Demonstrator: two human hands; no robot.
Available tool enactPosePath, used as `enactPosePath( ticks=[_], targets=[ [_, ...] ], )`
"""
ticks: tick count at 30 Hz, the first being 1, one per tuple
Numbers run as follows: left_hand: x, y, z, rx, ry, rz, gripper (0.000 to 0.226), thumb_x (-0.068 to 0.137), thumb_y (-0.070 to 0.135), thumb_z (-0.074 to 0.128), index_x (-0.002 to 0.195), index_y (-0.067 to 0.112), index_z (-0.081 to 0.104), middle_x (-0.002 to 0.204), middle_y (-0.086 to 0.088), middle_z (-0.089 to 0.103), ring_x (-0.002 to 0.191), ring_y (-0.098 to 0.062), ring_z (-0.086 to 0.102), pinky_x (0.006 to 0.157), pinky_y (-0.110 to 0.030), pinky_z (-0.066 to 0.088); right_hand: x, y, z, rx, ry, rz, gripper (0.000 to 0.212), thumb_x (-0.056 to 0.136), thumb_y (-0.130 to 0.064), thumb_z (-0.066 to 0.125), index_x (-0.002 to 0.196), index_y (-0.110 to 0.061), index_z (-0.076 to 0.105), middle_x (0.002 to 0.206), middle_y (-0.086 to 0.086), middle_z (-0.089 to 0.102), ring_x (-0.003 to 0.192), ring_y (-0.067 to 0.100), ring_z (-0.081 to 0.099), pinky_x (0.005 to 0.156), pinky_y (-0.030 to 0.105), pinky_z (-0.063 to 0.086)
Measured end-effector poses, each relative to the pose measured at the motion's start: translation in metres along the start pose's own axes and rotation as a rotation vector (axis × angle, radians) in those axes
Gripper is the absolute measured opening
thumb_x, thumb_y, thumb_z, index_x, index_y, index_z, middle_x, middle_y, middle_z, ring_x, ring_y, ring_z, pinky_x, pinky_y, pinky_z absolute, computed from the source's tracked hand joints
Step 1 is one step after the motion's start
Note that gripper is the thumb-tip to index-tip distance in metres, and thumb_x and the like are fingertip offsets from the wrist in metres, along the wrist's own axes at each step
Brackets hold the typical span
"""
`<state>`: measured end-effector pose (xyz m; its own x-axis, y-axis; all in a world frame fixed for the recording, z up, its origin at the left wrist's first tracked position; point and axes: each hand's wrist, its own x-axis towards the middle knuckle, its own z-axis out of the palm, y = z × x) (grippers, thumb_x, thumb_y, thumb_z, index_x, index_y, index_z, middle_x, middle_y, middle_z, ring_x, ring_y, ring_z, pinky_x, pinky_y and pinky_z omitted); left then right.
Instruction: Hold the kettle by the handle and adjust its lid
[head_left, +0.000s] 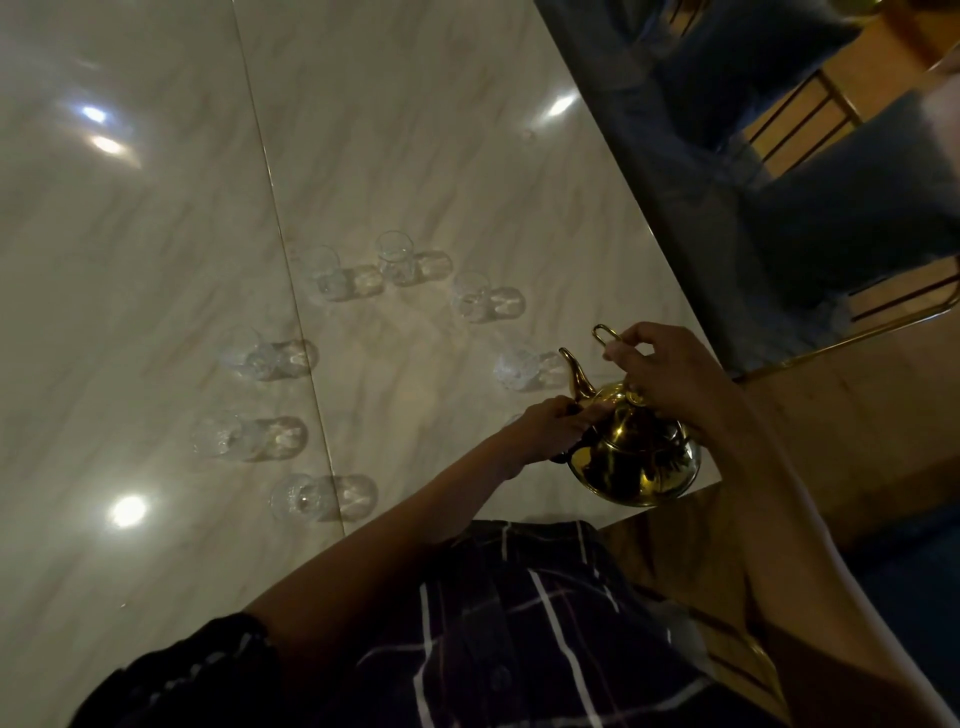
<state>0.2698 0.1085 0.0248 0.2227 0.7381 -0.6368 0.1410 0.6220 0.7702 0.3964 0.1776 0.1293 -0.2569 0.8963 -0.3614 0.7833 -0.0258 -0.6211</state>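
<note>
A brass teapot (636, 457) stands at the near right edge of the marble table (156, 260), spout pointing away from the person. The left hand (550, 428) curls round the dark handle at the pot's left side; the handle itself is mostly hidden under the fingers. The right hand (670, 374) sits over the lid, thumb and fingers pinching a thin wire loop (605, 335) that rises above it; the lid and its knob are largely covered by this hand, and whether the loop belongs to the lid cannot be told. 7 clear glasses (397, 257) stand in a rough arc beyond the pot, faint in the dim light. An 8th may lie behind the left hand. Blue chairs (841, 208) along the table's far side are cut off by the frame.
</note>
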Motion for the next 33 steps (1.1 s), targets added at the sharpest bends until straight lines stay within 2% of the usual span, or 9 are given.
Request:
enactPosePath(
  ticks=[6,12,19,27,33],
  targets=[
    [-0.0018,-0.0001,-0.002,-0.017,-0.014,-0.005,0.062,0.095,0.069,0.05,0.124,0.015,0.063,0.127,-0.01,0.067,0.12,-0.027,0.064,0.096,-0.046,0.058,0.0005,-0.0018,0.0004,-0.004,-0.008,-0.001,0.023,0.097,-0.035,0.057,0.103,-0.016,0.067,0.078,0.001,0.064,0.071,0.009,0.061,0.06,0.026,0.043],
    [-0.0067,0.0037,-0.0017,-0.004,-0.006,0.011,0.06,0.099,0.062,0.047,0.124,0.01,0.063,0.128,-0.016,0.065,0.12,-0.031,0.064,0.098,-0.048,0.056,0.0013,-0.0024,-0.0001,-0.009,-0.018,0.002,0.022,0.097,-0.035,0.057,0.102,-0.016,0.067,0.078,0.001,0.065,0.073,0.012,0.062,0.062,0.027,0.044],
    [-0.0067,0.0017,-0.0013,0.0,-0.001,0.015,0.06,0.098,0.065,0.048,0.12,0.012,0.065,0.125,-0.014,0.068,0.118,-0.031,0.065,0.1,-0.053,0.055,0.001,-0.0025,-0.0002,-0.005,-0.027,0.014,0.022,0.097,-0.035,0.057,0.103,-0.016,0.067,0.076,-0.002,0.062,0.068,0.008,0.059,0.06,0.026,0.043],
    [-0.009,0.006,-0.0023,0.008,-0.008,0.015,0.061,0.1,0.061,0.047,0.125,0.008,0.063,0.13,-0.018,0.066,0.121,-0.033,0.064,0.102,-0.05,0.055,0.0016,-0.0034,0.0004,-0.007,-0.026,0.017,0.023,0.097,-0.037,0.057,0.103,-0.018,0.067,0.076,0.0,0.064,0.069,0.009,0.06,0.06,0.025,0.042],
    [-0.0084,0.0065,-0.0031,-0.006,-0.018,0.012,0.059,0.1,0.062,0.047,0.122,0.01,0.063,0.126,-0.017,0.067,0.108,-0.025,0.062,0.1,-0.049,0.053,0.0015,-0.0064,-0.0001,-0.013,-0.02,0.009,0.022,0.097,-0.037,0.057,0.102,-0.018,0.067,0.078,0.0,0.064,0.072,0.009,0.061,0.06,0.025,0.042]
  ],
)
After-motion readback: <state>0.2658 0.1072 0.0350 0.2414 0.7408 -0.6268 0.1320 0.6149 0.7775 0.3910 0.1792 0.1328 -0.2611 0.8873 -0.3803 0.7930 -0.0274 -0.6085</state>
